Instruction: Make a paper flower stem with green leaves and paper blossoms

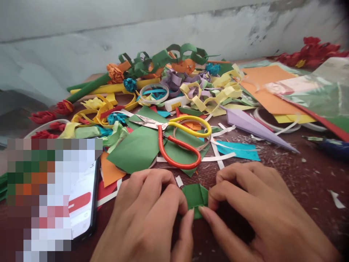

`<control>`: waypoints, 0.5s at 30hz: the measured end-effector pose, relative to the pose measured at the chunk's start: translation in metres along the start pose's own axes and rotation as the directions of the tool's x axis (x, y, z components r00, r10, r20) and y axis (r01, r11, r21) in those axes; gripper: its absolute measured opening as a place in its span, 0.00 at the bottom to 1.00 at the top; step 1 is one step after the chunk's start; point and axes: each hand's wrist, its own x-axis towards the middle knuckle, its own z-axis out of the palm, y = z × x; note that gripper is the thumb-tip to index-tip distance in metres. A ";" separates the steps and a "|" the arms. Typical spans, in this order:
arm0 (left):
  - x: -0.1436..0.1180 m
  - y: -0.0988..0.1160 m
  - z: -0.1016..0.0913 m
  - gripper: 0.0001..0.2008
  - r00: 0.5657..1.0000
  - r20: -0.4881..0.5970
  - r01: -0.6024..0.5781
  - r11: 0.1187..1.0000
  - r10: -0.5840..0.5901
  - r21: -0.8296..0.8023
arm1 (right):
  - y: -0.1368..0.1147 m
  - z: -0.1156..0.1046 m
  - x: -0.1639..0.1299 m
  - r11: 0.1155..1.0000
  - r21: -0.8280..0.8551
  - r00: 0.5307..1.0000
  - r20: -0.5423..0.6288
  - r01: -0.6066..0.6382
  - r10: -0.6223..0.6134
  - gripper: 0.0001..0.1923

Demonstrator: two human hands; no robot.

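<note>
Both hands press a small folded green paper piece (195, 196) on the brown table (300, 182), near centre: left hand (147, 214) and right hand (259, 207) pinch its edges with curled fingers. Red-and-yellow-handled scissors (180, 140) lie just beyond.

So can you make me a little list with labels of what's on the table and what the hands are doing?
left hand: pinching the small green paper piece against the table
right hand: pinching the same piece from the other side
scissors: red and yellow handles, lying on green paper behind the hands
phone: screen lit, left of the hands
purple paper cone: lying to the right
paper scraps pile: many colours, at the back
</note>
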 end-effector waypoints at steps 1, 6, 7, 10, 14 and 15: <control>0.000 0.000 -0.001 0.07 1.000 0.012 0.010 1.000 -0.010 -0.004 | 0.000 -0.001 0.000 1.000 0.009 1.000 0.006 0.001 -0.001 0.06; 0.001 -0.004 -0.002 0.03 1.000 -0.007 0.004 0.999 -0.004 -0.038 | 0.003 -0.005 0.002 0.998 0.063 0.999 0.036 -0.005 0.002 0.02; 0.001 -0.005 -0.002 0.04 1.000 -0.022 -0.007 0.999 0.006 -0.047 | 0.003 -0.006 0.002 0.997 0.073 0.999 0.038 -0.008 0.005 0.01; -0.003 -0.009 -0.003 0.04 0.999 -0.021 -0.028 0.999 0.028 -0.042 | 0.004 -0.007 -0.001 0.997 0.076 0.999 0.034 0.019 -0.022 0.04; -0.015 -0.011 -0.001 0.05 0.960 -0.078 -0.266 0.963 0.268 0.046 | 0.003 -0.004 -0.008 0.976 -0.020 0.974 -0.059 0.217 -0.218 0.08; -0.019 -0.012 0.001 0.06 0.937 -0.113 -0.323 0.943 0.331 0.082 | 0.003 -0.004 -0.011 0.960 -0.059 0.958 -0.072 0.274 -0.278 0.09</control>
